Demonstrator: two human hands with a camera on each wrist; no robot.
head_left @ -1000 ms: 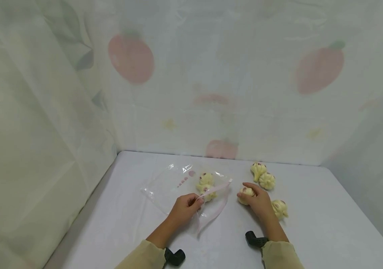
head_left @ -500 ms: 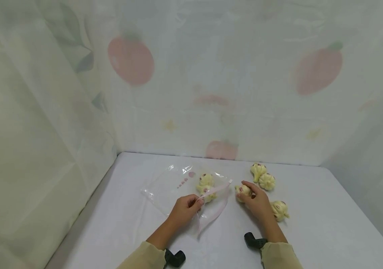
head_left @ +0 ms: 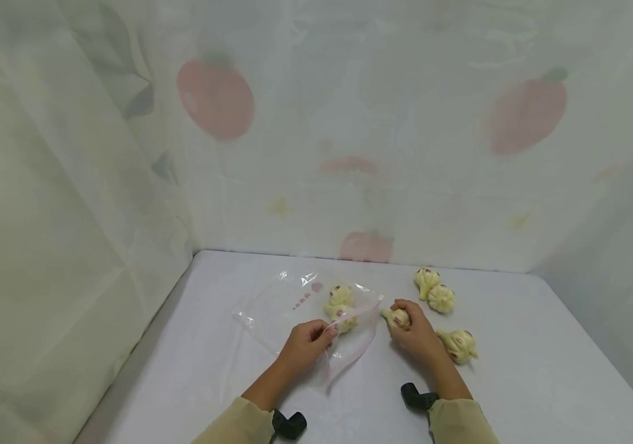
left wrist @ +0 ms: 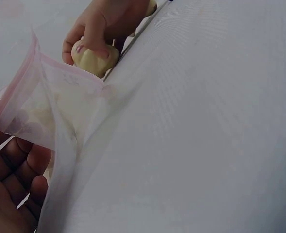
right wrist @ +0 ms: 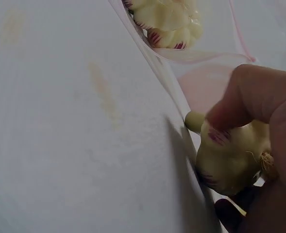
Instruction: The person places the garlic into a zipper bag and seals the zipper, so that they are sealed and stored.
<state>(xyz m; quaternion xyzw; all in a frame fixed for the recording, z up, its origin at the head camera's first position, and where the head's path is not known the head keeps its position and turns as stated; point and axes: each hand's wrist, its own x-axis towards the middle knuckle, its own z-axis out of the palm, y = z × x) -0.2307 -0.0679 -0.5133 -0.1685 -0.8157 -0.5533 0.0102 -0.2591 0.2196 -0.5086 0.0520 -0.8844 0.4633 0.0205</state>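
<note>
My left hand (head_left: 305,346) pinches the pink-edged mouth of a clear zip bag (head_left: 272,308) lying on the table. Its mouth gapes toward the right, with a pink zip strip (left wrist: 17,87) along the edge. Two garlic bulbs (head_left: 341,308) lie inside the bag. Just right of the mouth, my right hand (head_left: 417,336) grips another garlic bulb (right wrist: 230,155) between thumb and fingers. That bulb's stem points left toward the bag, and its root end faces my palm in the right wrist view.
Two garlic bulbs (head_left: 434,291) lie together at the back right of the white table (head_left: 538,370). More garlic (head_left: 459,345) lies beside my right forearm, partly hidden by it. A fruit-printed curtain (head_left: 305,135) hangs behind the table and at its sides.
My right hand has moved slightly left toward the bag's mouth, and the garlic in it has turned so that its stem points left. My left hand and the bag stay in place.
</note>
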